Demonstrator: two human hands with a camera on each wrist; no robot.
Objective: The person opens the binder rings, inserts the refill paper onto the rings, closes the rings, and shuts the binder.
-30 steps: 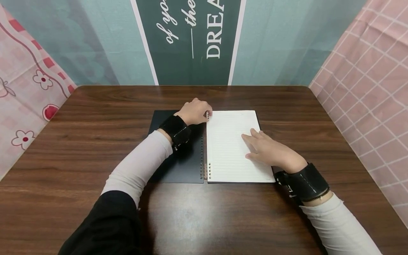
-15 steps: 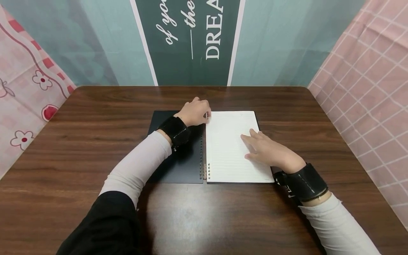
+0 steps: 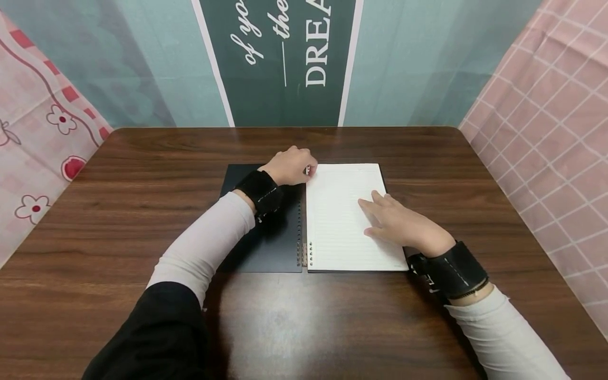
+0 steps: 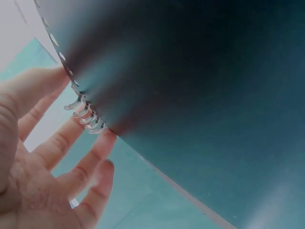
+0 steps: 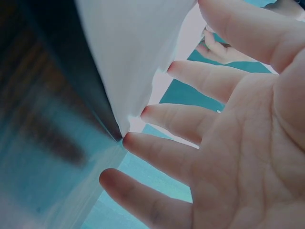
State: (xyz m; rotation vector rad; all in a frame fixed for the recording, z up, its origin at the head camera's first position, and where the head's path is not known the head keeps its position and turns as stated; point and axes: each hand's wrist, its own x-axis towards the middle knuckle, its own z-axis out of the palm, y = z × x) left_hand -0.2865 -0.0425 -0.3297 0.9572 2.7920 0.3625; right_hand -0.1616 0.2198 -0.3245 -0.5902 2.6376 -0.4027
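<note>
A loose-leaf notebook lies open on the table, its dark cover (image 3: 273,250) to the left and its lined white pages (image 3: 336,221) to the right. Punched holes (image 3: 311,254) run down the pages' inner edge. At the top of the spine, my left hand (image 3: 290,165) has its fingers curled at the binder rings (image 4: 88,117); in the left wrist view, thumb and fingertips meet the cover's edge around these clear, curved rings. My right hand (image 3: 399,222) rests on the page's right side with fingers spread. Its fingertips touch the paper's edge area in the right wrist view.
The notebook sits mid-table on a brown wooden table (image 3: 157,169). A teal cloth with white lettering (image 3: 315,53) hangs behind the far edge. Pink patterned cloths (image 3: 560,158) border both sides. Both wrists wear black straps (image 3: 451,270).
The left fingers have shifted very slightly at the rings. The right hand and the notebook stay in place.
</note>
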